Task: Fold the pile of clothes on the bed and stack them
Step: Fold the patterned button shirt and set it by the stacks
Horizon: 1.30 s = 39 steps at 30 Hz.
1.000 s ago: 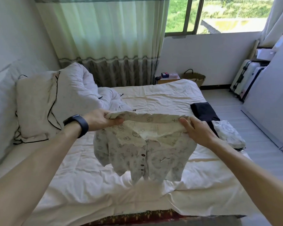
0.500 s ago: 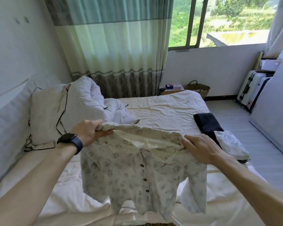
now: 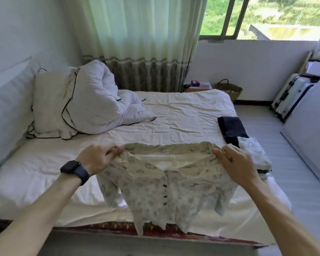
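A cream, flower-printed button-up shirt [image 3: 161,189] hangs in the air over the near edge of the bed [image 3: 183,115]. My left hand [image 3: 98,157] grips its left shoulder and my right hand [image 3: 235,163] grips its right shoulder, so the collar is stretched between them. The buttoned front faces me and the hem dangles past the mattress edge. On the bed's right side lies a folded dark garment [image 3: 231,130], with a folded white patterned garment [image 3: 253,152] partly over its near end.
A pillow [image 3: 50,108] and a bunched white duvet [image 3: 100,104] fill the bed's far left. A woven basket [image 3: 229,89] and a low table stand by the window wall. A suitcase [image 3: 292,95] leans at the right, beside open floor.
The shirt and both hands have dropped lower toward the bed and the shirt is pulled wider. The view has tilted down, showing the mattress edge.
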Tool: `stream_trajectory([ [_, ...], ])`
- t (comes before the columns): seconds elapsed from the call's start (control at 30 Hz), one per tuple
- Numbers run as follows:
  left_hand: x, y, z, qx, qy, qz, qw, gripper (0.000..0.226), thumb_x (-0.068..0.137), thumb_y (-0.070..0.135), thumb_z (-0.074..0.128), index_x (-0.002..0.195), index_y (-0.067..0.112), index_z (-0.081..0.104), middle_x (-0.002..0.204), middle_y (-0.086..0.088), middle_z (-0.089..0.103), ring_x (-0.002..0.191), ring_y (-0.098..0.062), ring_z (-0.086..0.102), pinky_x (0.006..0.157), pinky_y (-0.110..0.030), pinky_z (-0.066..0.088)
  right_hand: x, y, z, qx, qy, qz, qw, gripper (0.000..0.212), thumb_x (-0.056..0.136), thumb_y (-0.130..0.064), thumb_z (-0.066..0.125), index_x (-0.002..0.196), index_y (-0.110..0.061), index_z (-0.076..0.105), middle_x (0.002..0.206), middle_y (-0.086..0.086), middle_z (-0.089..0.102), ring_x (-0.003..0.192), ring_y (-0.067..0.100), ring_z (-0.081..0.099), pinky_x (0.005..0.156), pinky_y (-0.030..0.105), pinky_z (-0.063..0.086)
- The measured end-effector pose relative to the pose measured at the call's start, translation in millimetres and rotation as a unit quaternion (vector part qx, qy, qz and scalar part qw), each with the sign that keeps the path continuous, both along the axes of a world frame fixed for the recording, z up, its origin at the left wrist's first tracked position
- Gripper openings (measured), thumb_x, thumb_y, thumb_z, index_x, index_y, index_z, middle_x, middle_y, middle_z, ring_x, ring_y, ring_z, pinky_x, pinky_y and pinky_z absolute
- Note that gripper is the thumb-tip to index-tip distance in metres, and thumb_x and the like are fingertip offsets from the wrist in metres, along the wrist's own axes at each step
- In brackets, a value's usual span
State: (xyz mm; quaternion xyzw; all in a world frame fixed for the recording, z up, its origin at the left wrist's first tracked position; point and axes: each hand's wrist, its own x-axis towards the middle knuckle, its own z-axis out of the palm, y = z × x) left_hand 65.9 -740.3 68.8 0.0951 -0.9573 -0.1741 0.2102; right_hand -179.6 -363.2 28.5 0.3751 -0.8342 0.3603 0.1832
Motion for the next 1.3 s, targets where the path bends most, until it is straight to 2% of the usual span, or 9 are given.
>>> stream_trajectory([
  [0.17,15,21,-10,-0.205,0.086,0.057,0.973,0.046,0.103,0.06,0.025,0.098,0.026,0.055,0.061,-0.004,0.062,0.045,-0.03,0.057,0.042,-0.024,0.032,10,18,1,-0.04,0.101,-0.006,0.994,0.036,0.105,-0.045,0.05,0.074,-0.028,0.043,0.065,-0.017,0.035,0.062,0.009,0.032,0.055,0.016,0.028],
  [0.27,2,11,-10,-0.201,0.06,0.066,0.976,0.053,0.102,0.058,0.029,0.103,0.019,0.065,0.079,-0.006,0.069,0.059,-0.034,0.063,0.045,-0.035,0.046,3,11,-1,-0.019,0.101,-0.033,0.994,0.039,0.108,-0.041,0.045,0.076,-0.02,0.053,0.074,-0.013,0.04,0.062,0.01,0.036,0.054,0.025,0.031],
  [0.47,-81,-40,-8,-0.176,0.015,0.045,0.983,0.055,0.097,0.059,0.029,0.111,0.019,0.064,0.09,-0.01,0.069,0.07,-0.038,0.066,0.055,-0.044,0.052,-57,-45,-8,0.079,0.049,-0.06,0.994,0.043,0.105,-0.049,0.041,0.086,-0.014,0.057,0.088,0.005,0.061,0.067,0.039,0.061,0.057,0.038,0.046],
  [0.63,-191,-109,-49,-0.144,-0.05,0.045,0.987,0.051,0.102,0.056,0.04,0.109,0.015,0.069,0.087,-0.013,0.069,0.072,-0.038,0.065,0.059,-0.045,0.053,-144,-123,-42,0.158,-0.001,-0.105,0.982,0.049,0.103,-0.057,0.034,0.091,-0.017,0.059,0.096,0.006,0.065,0.076,0.041,0.065,0.061,0.036,0.037],
  [0.8,-312,-196,-135,-0.102,-0.104,0.028,0.989,0.04,0.104,0.045,0.041,0.107,0.016,0.068,0.091,-0.01,0.071,0.075,-0.032,0.066,0.061,-0.043,0.053,-254,-211,-114,0.253,-0.042,-0.142,0.956,0.051,0.103,-0.059,0.026,0.096,-0.02,0.058,0.104,0.002,0.066,0.086,0.036,0.067,0.064,0.036,0.038],
  [0.93,-393,-250,-244,-0.031,-0.151,0.071,0.985,0.007,0.102,0.028,0.046,0.104,0.027,0.052,0.089,-0.004,0.063,0.072,-0.032,0.059,0.055,-0.032,0.033,-329,-274,-210,0.267,-0.104,-0.14,0.948,0.037,0.107,-0.045,0.033,0.095,-0.017,0.054,0.1,0.006,0.058,0.089,0.037,0.062,0.066,0.038,0.032],
  [1.0,-419,-261,-308,0.018,-0.202,0.078,0.976,0.013,0.1,0.02,0.045,0.105,0.031,0.048,0.096,-0.002,0.06,0.079,-0.03,0.055,0.061,-0.033,0.034,-347,-293,-267,0.281,-0.135,-0.123,0.942,0.034,0.108,-0.037,0.037,0.096,-0.011,0.055,0.094,0.008,0.052,0.085,0.037,0.058,0.066,0.036,0.026],
  [1.13,-449,-271,-420,0.035,-0.279,0.063,0.958,0.019,0.103,0.021,0.043,0.112,0.02,0.059,0.113,-0.007,0.065,0.094,-0.034,0.06,0.067,-0.035,0.043,-365,-307,-370,0.361,-0.138,-0.09,0.918,0.018,0.105,-0.021,0.045,0.101,-0.007,0.056,0.093,0.011,0.048,0.084,0.038,0.054,0.067,0.042,0.037],
  [1.3,-462,-288,-488,0.042,-0.296,0.049,0.953,0.023,0.106,0.026,0.036,0.114,0.021,0.057,0.117,-0.006,0.059,0.104,-0.032,0.057,0.076,-0.043,0.048,-375,-313,-442,0.395,-0.162,-0.127,0.896,0.012,0.101,-0.014,0.049,0.103,-0.004,0.055,0.099,0.022,0.052,0.091,0.041,0.053,0.074,0.045,0.039],
])
